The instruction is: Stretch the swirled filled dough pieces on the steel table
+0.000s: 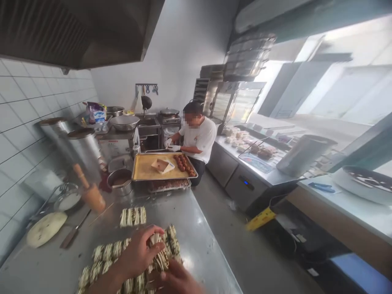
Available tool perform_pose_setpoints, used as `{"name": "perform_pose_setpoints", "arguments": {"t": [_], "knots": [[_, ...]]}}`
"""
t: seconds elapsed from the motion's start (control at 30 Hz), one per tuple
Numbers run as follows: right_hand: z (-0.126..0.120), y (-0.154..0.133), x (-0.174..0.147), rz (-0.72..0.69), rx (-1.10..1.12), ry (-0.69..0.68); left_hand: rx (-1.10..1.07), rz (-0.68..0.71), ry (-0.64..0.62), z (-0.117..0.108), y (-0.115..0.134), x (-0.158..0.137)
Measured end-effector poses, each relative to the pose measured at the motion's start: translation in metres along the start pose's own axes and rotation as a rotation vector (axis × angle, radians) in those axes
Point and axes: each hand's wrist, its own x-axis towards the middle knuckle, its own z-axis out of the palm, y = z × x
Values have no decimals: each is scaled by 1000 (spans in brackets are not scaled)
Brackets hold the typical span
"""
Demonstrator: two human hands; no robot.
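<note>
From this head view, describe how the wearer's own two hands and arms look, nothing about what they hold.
Both hands are bare: no gloves, rings or watch show. The left hand comes with a bare forearm, no sleeve in view. Only part of the right hand shows at the bottom edge, its wrist cut off. The co-worker at the far end wears white gloves and a white T-shirt.

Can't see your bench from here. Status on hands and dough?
Left hand gripping striped, green-flecked dough piece. Right hand touching it below. Cut dough strips alongside on steel table.

bright daylight from windows (337, 85) at right – blown-out glare, edges warped, slight blur w/ soft focus throughout
</note>
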Motion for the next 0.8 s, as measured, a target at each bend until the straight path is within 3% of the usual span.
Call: {"name": "perform_pose_setpoints", "arguments": {"t": [0.13,0.33,0.53,0.6,0.67,0.8], "knots": [[31,-14,-10,44,-2,-142,47,92,-95,-43,24,-59],[75,-21,-16,112,11,-282,63,181,-180,-81,10,-113],[107,-16,-13,213,100,-298,309,329,16,-80,-27,-133],[112,-12,-11,115,-20,-259,307,324,105,-75,-30,-135],[115,-6,-8,-79,-186,-226,241,256,165,-66,-24,-136],[118,3,-5,-362,-378,-96,-162,-44,208,-37,1,-140]]}}
